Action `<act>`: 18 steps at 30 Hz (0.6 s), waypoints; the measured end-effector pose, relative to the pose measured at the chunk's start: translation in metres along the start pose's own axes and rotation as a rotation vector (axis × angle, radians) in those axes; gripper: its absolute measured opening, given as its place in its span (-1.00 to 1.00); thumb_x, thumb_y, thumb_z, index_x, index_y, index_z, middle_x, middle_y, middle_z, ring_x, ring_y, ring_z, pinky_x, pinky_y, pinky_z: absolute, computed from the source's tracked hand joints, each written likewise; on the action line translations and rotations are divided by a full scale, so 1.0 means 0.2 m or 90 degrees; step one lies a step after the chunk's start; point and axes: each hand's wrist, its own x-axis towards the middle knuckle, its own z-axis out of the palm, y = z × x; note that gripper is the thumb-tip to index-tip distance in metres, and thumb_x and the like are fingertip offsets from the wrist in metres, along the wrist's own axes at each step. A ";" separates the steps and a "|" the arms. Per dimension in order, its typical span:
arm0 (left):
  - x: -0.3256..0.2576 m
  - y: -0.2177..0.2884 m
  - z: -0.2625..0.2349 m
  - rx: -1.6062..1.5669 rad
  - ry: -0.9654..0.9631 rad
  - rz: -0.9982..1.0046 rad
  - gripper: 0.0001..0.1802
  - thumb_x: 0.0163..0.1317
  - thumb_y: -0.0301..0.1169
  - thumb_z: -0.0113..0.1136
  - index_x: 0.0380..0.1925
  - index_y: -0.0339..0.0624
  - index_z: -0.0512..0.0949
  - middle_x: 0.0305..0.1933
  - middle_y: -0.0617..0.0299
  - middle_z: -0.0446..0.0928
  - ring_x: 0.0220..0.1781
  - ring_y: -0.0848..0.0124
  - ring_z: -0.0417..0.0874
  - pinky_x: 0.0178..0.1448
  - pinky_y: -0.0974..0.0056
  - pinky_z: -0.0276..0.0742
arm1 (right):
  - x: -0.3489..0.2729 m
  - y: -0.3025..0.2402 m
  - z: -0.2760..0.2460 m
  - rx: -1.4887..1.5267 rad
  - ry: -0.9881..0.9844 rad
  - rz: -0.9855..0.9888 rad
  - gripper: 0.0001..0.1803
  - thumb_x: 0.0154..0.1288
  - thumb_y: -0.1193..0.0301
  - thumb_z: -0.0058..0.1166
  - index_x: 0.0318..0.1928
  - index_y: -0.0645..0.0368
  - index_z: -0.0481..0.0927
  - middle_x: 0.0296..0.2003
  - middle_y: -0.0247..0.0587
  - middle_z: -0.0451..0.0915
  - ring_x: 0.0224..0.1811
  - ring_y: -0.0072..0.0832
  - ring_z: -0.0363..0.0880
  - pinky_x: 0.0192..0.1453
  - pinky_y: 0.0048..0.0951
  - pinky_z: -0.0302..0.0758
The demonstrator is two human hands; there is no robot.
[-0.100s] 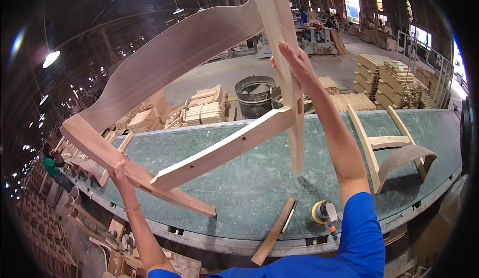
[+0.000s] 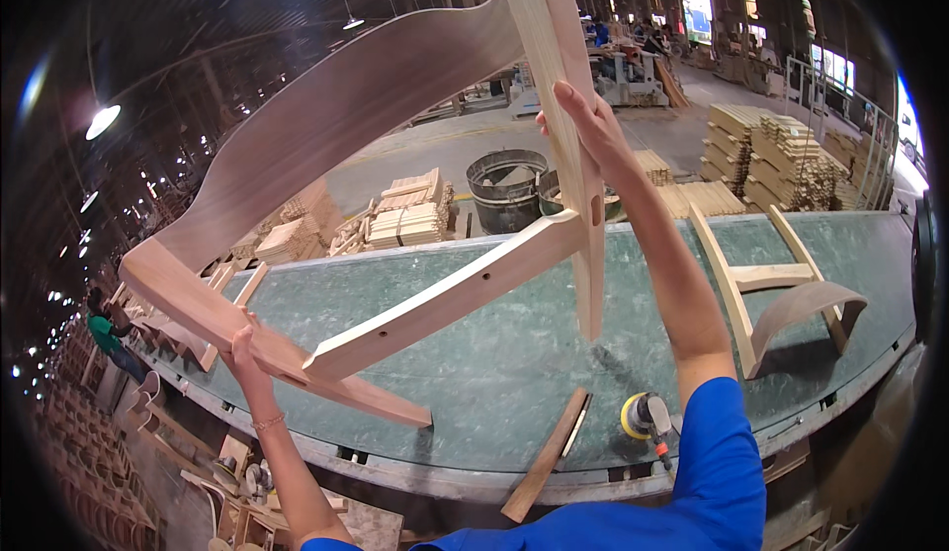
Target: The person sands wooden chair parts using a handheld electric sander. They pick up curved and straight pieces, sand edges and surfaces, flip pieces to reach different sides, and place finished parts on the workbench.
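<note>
Green-topped workbench (image 2: 514,378), orbital sander (image 2: 647,416) on it. Above, left hand (image 2: 244,355) closed round one side of curved-back wooden chair frame (image 2: 346,121), right hand (image 2: 591,134) gripping opposite side.

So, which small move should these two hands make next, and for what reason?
I would perhaps lower the raised side of the wooden frame slowly toward the green bench: the left hand and right hand both grip it, and it is tilted, right side higher. The sander and a loose wooden strip lie on the near part, so steering clear seems wise.
</note>
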 end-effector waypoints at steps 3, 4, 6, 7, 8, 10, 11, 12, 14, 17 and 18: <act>-0.04 0.04 -0.16 0.015 -0.004 0.016 -0.52 0.01 -0.47 0.11 0.00 -0.40 0.40 -0.01 0.03 0.48 0.03 0.28 0.51 0.16 0.19 0.45 | -0.08 -0.07 0.00 0.018 -0.003 -0.008 -0.22 0.21 -0.30 -0.05 -0.04 0.24 0.51 -0.34 -0.24 0.60 -0.27 -0.55 0.59 -0.13 -0.46 0.52; -0.10 0.03 -0.18 0.015 -0.004 0.022 -0.51 0.01 -0.44 0.11 0.00 -0.40 0.40 -0.01 0.04 0.48 0.03 0.27 0.50 0.17 0.19 0.44 | -0.10 -0.08 -0.02 0.005 -0.004 0.006 -0.23 0.23 -0.31 -0.09 -0.06 0.23 0.54 -0.32 -0.23 0.63 -0.26 -0.56 0.60 -0.12 -0.47 0.52; -0.23 0.07 -0.21 0.014 0.007 0.014 -0.50 0.00 -0.41 0.11 0.00 -0.40 0.40 -0.01 0.03 0.47 0.05 0.26 0.49 0.19 0.17 0.42 | -0.15 -0.17 -0.04 -0.018 -0.038 0.022 -0.23 0.23 -0.31 -0.12 -0.12 0.25 0.53 -0.35 -0.19 0.60 -0.27 -0.50 0.56 -0.13 -0.44 0.49; -0.28 0.11 -0.22 0.008 0.019 0.008 -0.49 0.00 -0.39 0.11 0.00 -0.40 0.40 -0.01 0.03 0.47 0.06 0.26 0.49 0.21 0.17 0.41 | -0.18 -0.23 -0.04 -0.019 -0.051 0.028 -0.22 0.22 -0.30 -0.08 0.05 0.19 0.41 -0.30 -0.23 0.59 -0.28 -0.53 0.56 -0.18 -0.47 0.49; -0.33 0.16 -0.24 0.009 0.031 0.006 -0.48 0.00 -0.37 0.12 0.00 -0.40 0.40 -0.02 0.03 0.47 0.07 0.26 0.48 0.23 0.16 0.39 | -0.22 -0.27 -0.04 -0.013 -0.065 0.032 -0.16 0.21 -0.28 -0.04 0.23 0.13 0.28 -0.26 -0.27 0.58 -0.29 -0.55 0.56 -0.22 -0.51 0.49; -0.40 0.21 -0.27 -0.033 0.052 0.007 -0.48 0.02 -0.37 0.11 0.00 -0.44 0.38 -0.03 0.01 0.47 0.08 0.24 0.48 0.26 0.14 0.35 | -0.30 -0.35 -0.06 -0.032 -0.082 0.045 -0.17 0.20 -0.29 -0.04 0.20 0.13 0.29 -0.27 -0.25 0.57 -0.28 -0.54 0.56 -0.21 -0.50 0.48; -0.42 0.24 -0.30 -0.031 0.053 0.018 -0.47 0.03 -0.36 0.10 0.01 -0.46 0.37 -0.03 0.00 0.47 0.09 0.23 0.48 0.27 0.14 0.35 | -0.36 -0.39 -0.06 -0.040 -0.089 0.054 -0.17 0.20 -0.29 -0.04 0.19 0.14 0.30 -0.27 -0.25 0.57 -0.28 -0.53 0.55 -0.21 -0.50 0.48; -0.44 0.29 -0.34 -0.031 0.051 0.035 -0.47 0.05 -0.36 0.09 0.01 -0.47 0.35 -0.03 -0.01 0.47 0.09 0.22 0.48 0.28 0.13 0.34 | -0.42 -0.43 -0.06 -0.047 -0.094 0.060 -0.18 0.19 -0.29 -0.04 0.18 0.14 0.30 -0.27 -0.24 0.57 -0.28 -0.52 0.55 -0.21 -0.49 0.48; -0.49 0.39 -0.36 -0.007 0.055 0.086 -0.48 0.13 -0.30 0.03 0.01 -0.50 0.36 -0.01 -0.09 0.47 0.07 0.18 0.51 0.27 0.12 0.36 | -0.55 -0.52 -0.05 -0.077 -0.110 0.079 -0.18 0.19 -0.30 -0.05 0.16 0.14 0.31 -0.28 -0.23 0.57 -0.27 -0.51 0.55 -0.20 -0.48 0.47; -0.52 0.72 -0.40 0.025 0.068 0.132 -0.49 0.25 -0.23 -0.07 0.01 -0.50 0.39 0.01 -0.15 0.48 0.02 0.13 0.56 0.25 0.10 0.41 | -0.76 -0.77 -0.10 -0.153 -0.118 0.108 -0.19 0.18 -0.30 -0.05 0.12 0.15 0.33 -0.28 -0.21 0.56 -0.27 -0.48 0.54 -0.19 -0.47 0.46; -0.52 0.86 -0.43 0.057 0.079 0.153 -0.47 0.28 -0.21 -0.11 0.03 -0.52 0.37 0.00 -0.18 0.48 -0.01 0.10 0.57 0.24 0.08 0.42 | -0.82 -0.83 -0.13 -0.165 -0.120 0.120 -0.19 0.17 -0.30 -0.05 0.11 0.15 0.34 -0.29 -0.20 0.56 -0.26 -0.47 0.54 -0.19 -0.47 0.46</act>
